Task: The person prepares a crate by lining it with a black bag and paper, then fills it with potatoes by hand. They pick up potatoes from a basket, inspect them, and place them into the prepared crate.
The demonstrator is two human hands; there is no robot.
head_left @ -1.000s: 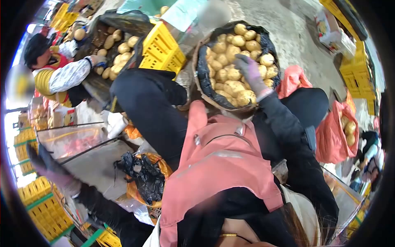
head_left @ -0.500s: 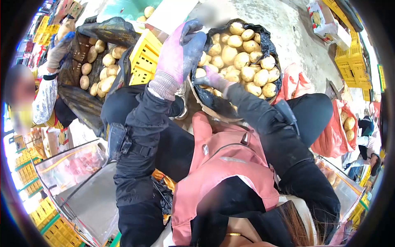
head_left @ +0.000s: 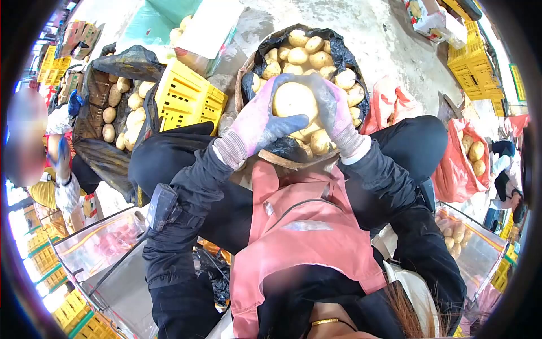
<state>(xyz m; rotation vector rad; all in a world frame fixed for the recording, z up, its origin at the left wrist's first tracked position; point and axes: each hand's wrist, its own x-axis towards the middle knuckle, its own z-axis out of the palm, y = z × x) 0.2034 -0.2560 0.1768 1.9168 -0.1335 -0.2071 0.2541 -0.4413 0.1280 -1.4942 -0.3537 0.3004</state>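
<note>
A large, pale yellow potato (head_left: 294, 106) is between my two gloved hands, above a round basket (head_left: 248, 83) lined with black plastic. My left hand (head_left: 261, 120), in a pink and blue-grey glove, cups its left side, the thumb lying across the bottom. From the other side, my right hand (head_left: 334, 112) presses against it with curled fingers. Loose potatoes (head_left: 320, 59) fill the basket beneath and beyond my hands. The potatoes directly under the held one are partly hidden.
Left of me stand a yellow plastic crate (head_left: 183, 93) and a dark-lined container (head_left: 84, 121) holding potatoes. A white box (head_left: 212, 28) is behind the crate. Pink-red sacks (head_left: 454, 175) lie to my right. Another person's hand (head_left: 58, 150) shows at far left.
My left hand has come down and my right hand has lifted from the potatoes. Both now meet around one large potato. The view has shifted slightly.
</note>
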